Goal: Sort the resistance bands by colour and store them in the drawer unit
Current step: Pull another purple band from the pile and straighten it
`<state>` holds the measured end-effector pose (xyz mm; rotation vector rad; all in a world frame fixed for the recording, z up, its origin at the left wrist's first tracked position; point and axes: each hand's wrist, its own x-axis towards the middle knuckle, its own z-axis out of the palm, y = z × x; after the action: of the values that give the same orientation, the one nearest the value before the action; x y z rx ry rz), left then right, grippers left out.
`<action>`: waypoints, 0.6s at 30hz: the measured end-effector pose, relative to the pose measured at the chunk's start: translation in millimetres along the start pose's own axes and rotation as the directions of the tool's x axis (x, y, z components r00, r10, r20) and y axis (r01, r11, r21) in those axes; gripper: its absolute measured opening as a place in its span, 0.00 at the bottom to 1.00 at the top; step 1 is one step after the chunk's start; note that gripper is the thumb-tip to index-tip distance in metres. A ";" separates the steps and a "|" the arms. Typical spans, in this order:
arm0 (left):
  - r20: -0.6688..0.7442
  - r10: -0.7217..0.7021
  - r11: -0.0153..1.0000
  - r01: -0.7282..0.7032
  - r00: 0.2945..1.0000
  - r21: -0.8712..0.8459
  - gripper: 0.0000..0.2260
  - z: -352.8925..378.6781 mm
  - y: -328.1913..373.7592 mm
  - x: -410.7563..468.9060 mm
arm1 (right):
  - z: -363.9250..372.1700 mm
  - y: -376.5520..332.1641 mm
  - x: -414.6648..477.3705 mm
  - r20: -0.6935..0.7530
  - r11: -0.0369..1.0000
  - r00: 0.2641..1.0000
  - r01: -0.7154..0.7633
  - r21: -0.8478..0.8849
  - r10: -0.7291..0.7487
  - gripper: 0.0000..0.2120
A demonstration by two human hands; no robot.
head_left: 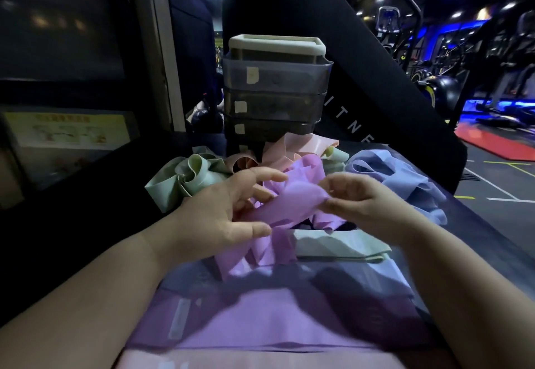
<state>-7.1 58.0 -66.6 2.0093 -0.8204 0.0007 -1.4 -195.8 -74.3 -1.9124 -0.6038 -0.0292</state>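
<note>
Gym machines glowing blue behind dark table point(469, 224). We are stretching purple band point(289, 203) between both hands: left hand point(228, 218) curling fingers round one end, right hand point(362, 198) pinching other. Green bands point(185, 177), pink bands point(295, 145), blue bands point(399, 174) lying heaped before drawer unit point(275, 88).

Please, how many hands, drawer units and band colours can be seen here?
Hands: 2, left hand, right hand
Drawer unit: 1
Band colours: 4, green bands, pink bands, purple bands, blue bands
Total: 7
</note>
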 end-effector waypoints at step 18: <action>-0.443 -0.140 0.980 0.188 0.886 0.067 0.07 -22.8 -16.6 2.6 | -13.1 -16.7 -7.3 -0.418 0.958 0.896 0.236 0.163 -0.149 0.17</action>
<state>11.1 79.7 -65.6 2.0640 -0.3664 0.3948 -11.4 -205.2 -56.6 -1.5716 -0.4903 -0.4614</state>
